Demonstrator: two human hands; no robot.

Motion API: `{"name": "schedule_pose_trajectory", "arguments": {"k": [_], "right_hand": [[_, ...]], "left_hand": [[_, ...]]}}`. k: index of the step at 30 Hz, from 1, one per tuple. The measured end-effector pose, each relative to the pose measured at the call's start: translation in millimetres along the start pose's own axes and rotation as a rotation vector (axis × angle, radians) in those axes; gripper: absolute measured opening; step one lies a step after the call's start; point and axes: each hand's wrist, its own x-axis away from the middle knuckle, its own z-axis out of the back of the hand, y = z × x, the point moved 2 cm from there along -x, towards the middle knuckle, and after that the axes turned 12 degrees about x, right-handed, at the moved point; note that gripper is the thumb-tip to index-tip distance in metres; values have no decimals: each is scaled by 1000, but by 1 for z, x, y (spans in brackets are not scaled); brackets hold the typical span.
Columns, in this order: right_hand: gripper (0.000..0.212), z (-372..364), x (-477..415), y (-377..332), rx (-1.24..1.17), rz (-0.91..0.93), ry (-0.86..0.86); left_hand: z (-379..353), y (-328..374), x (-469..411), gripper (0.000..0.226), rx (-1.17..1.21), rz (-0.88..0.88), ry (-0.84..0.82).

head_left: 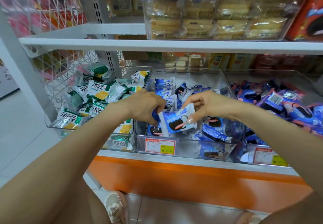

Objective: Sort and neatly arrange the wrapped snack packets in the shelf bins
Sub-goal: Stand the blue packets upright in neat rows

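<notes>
One blue packet (174, 122) pinched at its ends by left hand (146, 107) and right hand (204, 105), long axis left-right. Bin's upright row (165, 88) sits just behind left hand.

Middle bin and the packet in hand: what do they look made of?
Middle bin: looks like clear rigid plastic with a glossy finish. The packets inside show through its walls, and its rims catch highlights.
Held packet: probably thin plastic film, printed white and blue, slightly shiny. It creases and catches the light.
</notes>
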Motion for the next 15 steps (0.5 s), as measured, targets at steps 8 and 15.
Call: {"name": "schedule_pose_trajectory", "arguments": {"k": [8,15], "right_hand": [[25,-34,-7,2,88,-5,-31],[20,-46,-12,0,135,-12,6]], "left_hand": [[1,-4,0,27,107,-17,26],[6,-3,4,25,160,-27,44]]}}
